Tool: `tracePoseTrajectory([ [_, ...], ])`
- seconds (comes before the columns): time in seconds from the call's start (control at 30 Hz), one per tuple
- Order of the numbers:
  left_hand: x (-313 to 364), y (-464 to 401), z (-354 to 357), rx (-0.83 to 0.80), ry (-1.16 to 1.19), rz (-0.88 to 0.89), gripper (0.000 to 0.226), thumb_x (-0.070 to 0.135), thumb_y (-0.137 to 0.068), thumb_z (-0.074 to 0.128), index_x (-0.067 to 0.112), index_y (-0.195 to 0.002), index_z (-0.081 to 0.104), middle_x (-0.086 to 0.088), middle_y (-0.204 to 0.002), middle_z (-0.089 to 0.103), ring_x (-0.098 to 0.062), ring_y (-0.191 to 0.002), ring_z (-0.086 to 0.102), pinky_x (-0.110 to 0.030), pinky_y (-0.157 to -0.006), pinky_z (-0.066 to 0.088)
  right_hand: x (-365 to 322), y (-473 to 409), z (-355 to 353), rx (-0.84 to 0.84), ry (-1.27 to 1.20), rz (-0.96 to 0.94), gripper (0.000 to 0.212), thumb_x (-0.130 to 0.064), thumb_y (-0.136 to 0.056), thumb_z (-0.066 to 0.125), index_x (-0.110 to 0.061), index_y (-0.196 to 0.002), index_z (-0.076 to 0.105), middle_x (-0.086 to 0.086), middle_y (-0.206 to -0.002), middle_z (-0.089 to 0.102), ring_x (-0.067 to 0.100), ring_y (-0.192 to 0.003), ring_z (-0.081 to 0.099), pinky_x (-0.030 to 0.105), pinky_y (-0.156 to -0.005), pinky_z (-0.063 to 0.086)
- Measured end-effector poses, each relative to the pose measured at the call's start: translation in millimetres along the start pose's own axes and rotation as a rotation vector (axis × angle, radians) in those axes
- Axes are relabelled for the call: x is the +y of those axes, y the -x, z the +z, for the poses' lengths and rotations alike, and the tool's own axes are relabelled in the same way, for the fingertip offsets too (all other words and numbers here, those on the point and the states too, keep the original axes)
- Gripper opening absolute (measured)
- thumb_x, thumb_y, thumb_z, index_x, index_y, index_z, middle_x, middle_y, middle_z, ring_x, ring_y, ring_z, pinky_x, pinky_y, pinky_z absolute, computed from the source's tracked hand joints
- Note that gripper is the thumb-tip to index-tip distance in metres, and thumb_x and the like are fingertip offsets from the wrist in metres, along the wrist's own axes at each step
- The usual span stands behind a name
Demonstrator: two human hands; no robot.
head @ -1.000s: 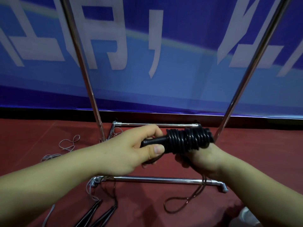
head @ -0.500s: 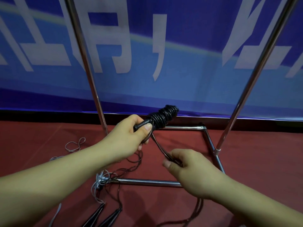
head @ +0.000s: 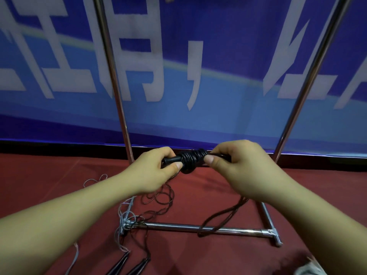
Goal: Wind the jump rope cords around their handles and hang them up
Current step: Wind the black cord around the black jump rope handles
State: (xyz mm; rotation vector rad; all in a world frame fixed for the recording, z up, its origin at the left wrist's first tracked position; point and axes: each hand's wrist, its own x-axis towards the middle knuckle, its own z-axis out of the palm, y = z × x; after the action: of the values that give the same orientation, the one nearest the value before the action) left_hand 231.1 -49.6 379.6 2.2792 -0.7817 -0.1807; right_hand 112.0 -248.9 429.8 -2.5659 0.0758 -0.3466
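Note:
My left hand (head: 158,171) grips the bare end of the black jump rope handles (head: 171,160), held level at mid-frame. A thick coil of black cord (head: 191,158) is wound round them. My right hand (head: 236,165) pinches the cord just right of the coil, thumb and fingers curled on it. The loose cord (head: 220,217) hangs from under my right hand and loops over the front bar of the metal rack (head: 198,228).
The rack's two chrome uprights (head: 111,76) rise in front of a blue banner. On the red floor lie a tangle of dark cord (head: 156,197), a pale grey rope (head: 123,213) and two more black handles (head: 137,267) at the bottom edge.
My right hand rose from low by the rack base up to the coil, bringing the cord with it. The handles swung from tilted to level.

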Motion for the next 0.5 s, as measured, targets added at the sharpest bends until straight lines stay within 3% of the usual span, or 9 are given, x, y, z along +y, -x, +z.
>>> tracePoseTrajectory([
  [0.1, 13, 10, -8, -0.077, -0.032, 0.051, 0.013, 0.043, -0.092, 0.066, 0.030, -0.089, 0.064, 0.001, -0.074, 0.064, -0.012, -0.064, 0.055, -0.038, -0.065, 0.049, -15, 9, -14, 0.022, 0.000, -0.051, 0.023, -0.042, -0.094, 0.059, -0.025, -0.086, 0.072, -0.006, -0.072, 0.068, 0.007, -0.068, 0.060, 0.022, -0.063, 0.044],
  [0.2, 30, 27, -19, -0.135, -0.045, 0.097, 0.016, 0.046, -0.090, 0.067, 0.030, -0.088, 0.066, -0.002, -0.077, 0.069, -0.012, -0.065, 0.057, -0.043, -0.069, 0.052, -34, 21, -22, 0.016, -0.031, -0.095, 0.020, -0.039, -0.094, 0.061, -0.027, -0.081, 0.069, -0.006, -0.067, 0.066, 0.007, -0.065, 0.060, 0.023, -0.060, 0.045],
  [0.3, 50, 41, -24, -0.215, -0.020, 0.130, 0.012, 0.045, -0.089, 0.068, 0.033, -0.091, 0.068, 0.005, -0.074, 0.068, -0.011, -0.062, 0.058, -0.039, -0.066, 0.050, -47, 28, -28, 0.058, -0.009, -0.117, 0.017, -0.037, -0.094, 0.062, -0.027, -0.084, 0.071, -0.008, -0.068, 0.065, 0.007, -0.067, 0.058, 0.019, -0.059, 0.041],
  [0.37, 58, 48, -25, -0.271, -0.028, 0.175, 0.014, 0.045, -0.089, 0.068, 0.034, -0.097, 0.069, 0.004, -0.082, 0.071, -0.016, -0.072, 0.064, -0.042, -0.073, 0.055, -49, 30, -34, 0.058, 0.044, -0.094, 0.018, -0.037, -0.095, 0.062, -0.024, -0.088, 0.072, -0.006, -0.074, 0.067, 0.008, -0.071, 0.059, 0.020, -0.064, 0.044],
  [0.43, 64, 54, -25, -0.334, -0.028, 0.236, 0.020, 0.048, -0.089, 0.065, 0.033, -0.102, 0.068, -0.002, -0.094, 0.071, -0.021, -0.087, 0.067, -0.049, -0.084, 0.054, -47, 30, -41, 0.025, 0.075, -0.065, 0.019, -0.040, -0.094, 0.063, -0.024, -0.090, 0.073, -0.004, -0.079, 0.070, 0.012, -0.076, 0.063, 0.030, -0.073, 0.052],
  [0.5, 68, 57, -29, -0.389, -0.018, 0.281, 0.015, 0.044, -0.093, 0.064, 0.032, -0.102, 0.067, -0.006, -0.093, 0.069, -0.020, -0.083, 0.064, -0.047, -0.082, 0.053, -41, 26, -46, -0.005, 0.076, -0.039, 0.018, -0.041, -0.092, 0.066, -0.026, -0.090, 0.074, -0.004, -0.082, 0.072, 0.015, -0.081, 0.066, 0.039, -0.078, 0.055],
])
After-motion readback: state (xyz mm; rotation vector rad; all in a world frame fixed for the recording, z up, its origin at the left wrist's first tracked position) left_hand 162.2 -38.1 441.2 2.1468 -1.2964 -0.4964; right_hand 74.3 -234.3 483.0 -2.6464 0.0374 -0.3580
